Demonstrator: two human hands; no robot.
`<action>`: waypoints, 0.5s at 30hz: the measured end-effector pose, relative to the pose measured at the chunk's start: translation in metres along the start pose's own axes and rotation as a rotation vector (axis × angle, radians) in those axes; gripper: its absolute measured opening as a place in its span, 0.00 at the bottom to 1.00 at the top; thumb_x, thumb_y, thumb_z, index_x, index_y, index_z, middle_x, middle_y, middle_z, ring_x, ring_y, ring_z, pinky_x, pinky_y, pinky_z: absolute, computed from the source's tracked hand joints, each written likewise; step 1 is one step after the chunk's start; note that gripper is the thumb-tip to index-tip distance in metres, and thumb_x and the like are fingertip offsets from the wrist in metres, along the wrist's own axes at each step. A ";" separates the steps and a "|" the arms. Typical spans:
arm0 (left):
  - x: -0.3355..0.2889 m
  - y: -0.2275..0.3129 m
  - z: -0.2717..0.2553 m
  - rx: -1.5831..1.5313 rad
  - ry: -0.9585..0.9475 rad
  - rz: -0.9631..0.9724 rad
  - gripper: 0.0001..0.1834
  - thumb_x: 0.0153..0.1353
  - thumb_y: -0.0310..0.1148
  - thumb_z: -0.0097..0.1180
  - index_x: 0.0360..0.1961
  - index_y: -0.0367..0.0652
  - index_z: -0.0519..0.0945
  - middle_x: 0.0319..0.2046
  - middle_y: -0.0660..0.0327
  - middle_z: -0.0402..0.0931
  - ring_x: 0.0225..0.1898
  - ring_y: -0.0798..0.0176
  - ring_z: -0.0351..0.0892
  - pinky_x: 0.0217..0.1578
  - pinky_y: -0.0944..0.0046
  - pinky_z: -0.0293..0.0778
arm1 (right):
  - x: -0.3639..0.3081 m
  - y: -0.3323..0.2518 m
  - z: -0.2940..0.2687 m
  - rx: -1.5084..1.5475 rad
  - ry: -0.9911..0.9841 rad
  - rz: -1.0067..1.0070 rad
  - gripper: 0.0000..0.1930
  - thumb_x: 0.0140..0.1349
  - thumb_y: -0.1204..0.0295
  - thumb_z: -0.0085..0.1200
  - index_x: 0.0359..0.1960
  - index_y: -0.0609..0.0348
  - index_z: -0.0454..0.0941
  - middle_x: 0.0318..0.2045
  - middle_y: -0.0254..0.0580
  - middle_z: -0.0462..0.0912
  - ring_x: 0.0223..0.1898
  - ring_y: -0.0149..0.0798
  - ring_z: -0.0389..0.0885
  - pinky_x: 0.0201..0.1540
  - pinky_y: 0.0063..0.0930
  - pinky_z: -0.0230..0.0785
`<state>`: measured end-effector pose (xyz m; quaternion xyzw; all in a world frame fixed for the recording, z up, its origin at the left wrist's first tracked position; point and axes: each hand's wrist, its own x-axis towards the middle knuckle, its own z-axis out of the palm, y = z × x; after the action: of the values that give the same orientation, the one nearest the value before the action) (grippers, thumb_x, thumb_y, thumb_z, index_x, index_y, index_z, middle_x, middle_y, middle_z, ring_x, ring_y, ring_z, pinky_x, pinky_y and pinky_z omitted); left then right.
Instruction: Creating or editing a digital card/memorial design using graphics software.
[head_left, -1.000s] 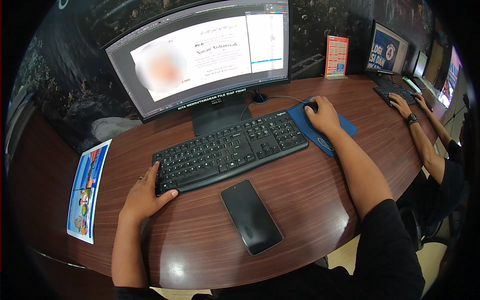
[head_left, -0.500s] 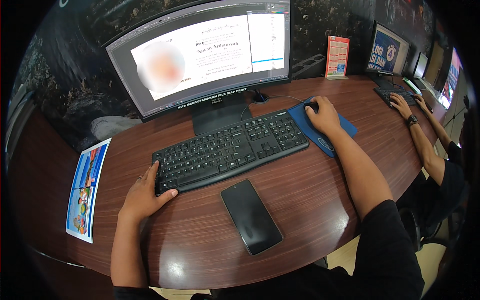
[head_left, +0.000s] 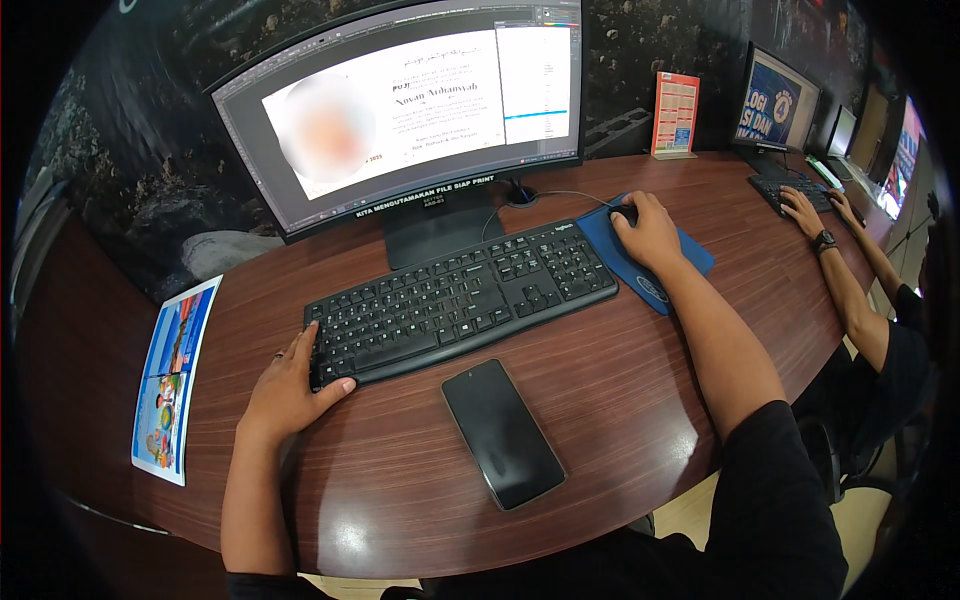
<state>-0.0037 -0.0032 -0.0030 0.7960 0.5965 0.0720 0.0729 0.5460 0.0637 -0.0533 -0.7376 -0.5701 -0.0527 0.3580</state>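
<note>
My left hand rests at the left end of a black keyboard, fingers stretched along its edge and thumb spread out at the front corner. A dark computer mouse, mostly covered, sits under my right hand, whose fingers curl over it on a blue mouse pad. Behind the keyboard stands a black curved monitor showing a page layout with a blurred round patch and a side panel holding a blue highlighted row. Between my forearms a black smartphone lies face up, its screen dark.
A printed colour sheet lies at the left of the wooden desk. An upright red and white card stands at the back right. Farther right, a co-worker's hands are on another keyboard before a second monitor.
On the monitor, the highlighted row in the side panel has moved up slightly, the blurred patch has shifted right, and the page's text looks a little different. Both my hands hold their places.
</note>
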 end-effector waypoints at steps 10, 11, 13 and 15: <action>0.001 0.003 -0.003 -0.006 -0.056 -0.043 0.60 0.59 0.65 0.67 0.79 0.37 0.56 0.73 0.35 0.64 0.74 0.33 0.64 0.74 0.46 0.63 | 0.000 0.002 0.000 0.003 0.011 -0.013 0.20 0.64 0.62 0.63 0.54 0.57 0.80 0.54 0.50 0.83 0.57 0.57 0.81 0.62 0.48 0.73; 0.001 0.003 -0.003 -0.006 -0.056 -0.044 0.60 0.59 0.65 0.67 0.79 0.37 0.56 0.73 0.35 0.64 0.74 0.33 0.64 0.74 0.46 0.63 | 0.000 0.002 0.000 0.004 0.011 -0.013 0.20 0.64 0.62 0.63 0.54 0.57 0.80 0.54 0.50 0.83 0.57 0.57 0.81 0.62 0.48 0.73; 0.001 0.002 -0.002 -0.018 -0.049 -0.035 0.60 0.59 0.65 0.66 0.80 0.37 0.56 0.73 0.34 0.64 0.75 0.33 0.64 0.74 0.46 0.63 | 0.000 0.003 0.001 -0.004 0.013 -0.020 0.19 0.64 0.62 0.63 0.54 0.57 0.80 0.54 0.50 0.83 0.57 0.57 0.81 0.62 0.48 0.73; 0.001 0.001 -0.002 -0.010 -0.050 -0.036 0.60 0.59 0.66 0.66 0.80 0.37 0.56 0.73 0.34 0.64 0.75 0.33 0.64 0.74 0.46 0.63 | 0.000 0.003 0.002 0.000 0.013 -0.021 0.19 0.64 0.62 0.63 0.54 0.57 0.80 0.55 0.50 0.83 0.58 0.57 0.81 0.62 0.48 0.73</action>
<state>-0.0026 -0.0022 -0.0006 0.7863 0.6084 0.0538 0.0932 0.5485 0.0645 -0.0560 -0.7313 -0.5754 -0.0615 0.3611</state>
